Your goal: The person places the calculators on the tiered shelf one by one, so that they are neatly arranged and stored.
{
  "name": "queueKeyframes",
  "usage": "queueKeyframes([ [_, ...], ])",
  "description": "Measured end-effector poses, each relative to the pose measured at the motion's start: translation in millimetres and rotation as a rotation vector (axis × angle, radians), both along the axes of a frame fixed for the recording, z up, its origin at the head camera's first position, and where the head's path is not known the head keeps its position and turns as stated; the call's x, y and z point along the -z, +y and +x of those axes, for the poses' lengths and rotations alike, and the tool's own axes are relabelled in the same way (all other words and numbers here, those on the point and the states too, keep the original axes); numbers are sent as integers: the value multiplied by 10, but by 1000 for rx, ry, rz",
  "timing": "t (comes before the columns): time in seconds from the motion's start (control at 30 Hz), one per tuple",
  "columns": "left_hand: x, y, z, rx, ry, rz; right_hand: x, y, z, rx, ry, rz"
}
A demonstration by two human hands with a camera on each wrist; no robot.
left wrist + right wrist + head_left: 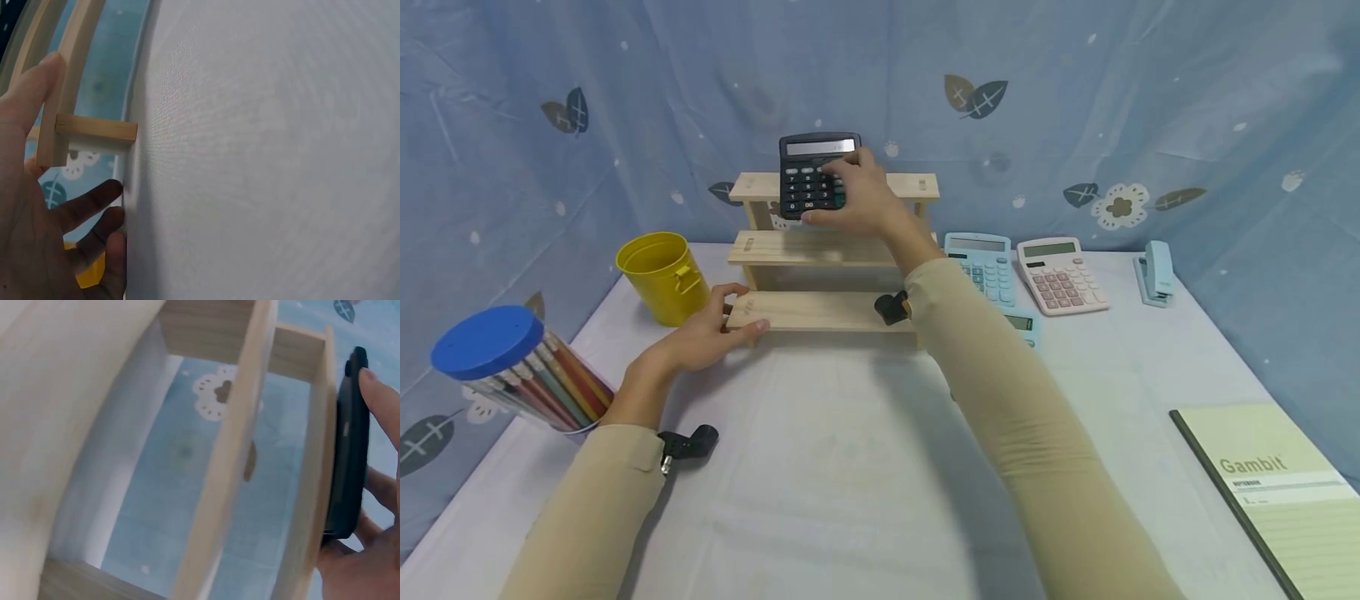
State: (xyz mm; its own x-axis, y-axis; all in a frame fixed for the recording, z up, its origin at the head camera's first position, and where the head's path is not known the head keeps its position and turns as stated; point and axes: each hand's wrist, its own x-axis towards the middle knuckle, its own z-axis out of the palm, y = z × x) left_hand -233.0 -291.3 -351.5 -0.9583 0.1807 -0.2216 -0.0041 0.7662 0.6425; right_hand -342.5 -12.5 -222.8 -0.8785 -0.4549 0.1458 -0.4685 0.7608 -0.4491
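Note:
A black calculator (811, 179) is tilted up at the top board of a three-tier wooden shelf (808, 310), its keys and screen towards me. My right hand (865, 196) grips it by its right side. In the right wrist view the calculator (350, 444) appears edge-on, close along the top board, with the right hand (369, 550) around its outer side. My left hand (700, 333) holds the left end of the lowest board, thumb at the front edge. In the left wrist view the other fingers of the left hand (37, 206) spread below the board's end.
Left stand a yellow bucket (664, 279) and a blue-lidded jar of pencils (542, 375). Right of the shelf lie a blue calculator (988, 271), a pink-and-white calculator (1062, 277), another blue one (1026, 323) partly behind my sleeve, a light-blue stapler (1156, 273) and a notebook (1270, 483).

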Motion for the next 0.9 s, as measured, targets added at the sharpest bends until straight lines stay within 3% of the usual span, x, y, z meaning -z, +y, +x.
queueKeyframes([
  [0.2, 15, -17, 11, 0, 0, 15, 42, -89, -44, -18, 12, -65],
  [0.37, 1, -14, 11, 4, 1, 23, 22, -139, -71, -60, 8, -63],
  [0.9, 29, -37, -3, -2, 8, 41, 62, -285, -51, -71, 27, -50],
])
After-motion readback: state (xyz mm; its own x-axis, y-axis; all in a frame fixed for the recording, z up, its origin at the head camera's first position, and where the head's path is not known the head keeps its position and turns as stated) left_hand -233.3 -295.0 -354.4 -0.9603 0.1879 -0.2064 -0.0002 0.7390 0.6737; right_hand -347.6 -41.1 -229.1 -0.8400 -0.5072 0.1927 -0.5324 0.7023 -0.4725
